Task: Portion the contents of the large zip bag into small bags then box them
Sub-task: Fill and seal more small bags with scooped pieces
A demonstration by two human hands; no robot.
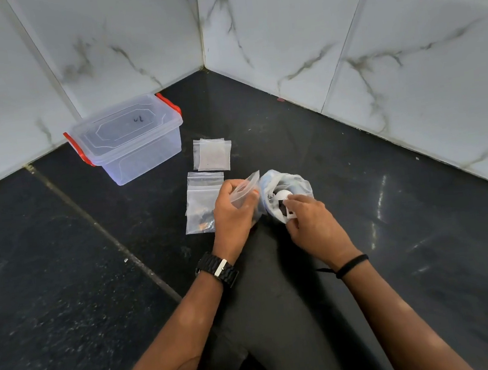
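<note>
- Left hand (233, 207) up front, its grip closed around a small clear zip bag (245, 192), the bag's mouth tilted up and toward the right.
- Right hand (311, 220) just beside it, fingertips pinching a small white piece (291, 213) at the mouth of the large zip bag (289, 184).
- That large bag sits crumpled on the dark floor (64, 264), just beyond the right hand, white and dark bits showing inside; what exactly they are, I cannot tell.
- Left of the hands, a filled small bag (201, 204) lies flat on the floor, dark contents settled at its near end, partly covered by the left hand.
- Just beyond it, a little stack of empty small bags (212, 154), flat and overlapping.
- Further left, near the marble-tiled wall (130, 31), the clear plastic box (129, 136) with red clips, lid on.
- Black watch (217, 270) on the left wrist, a black band (352, 265) on the right.
</note>
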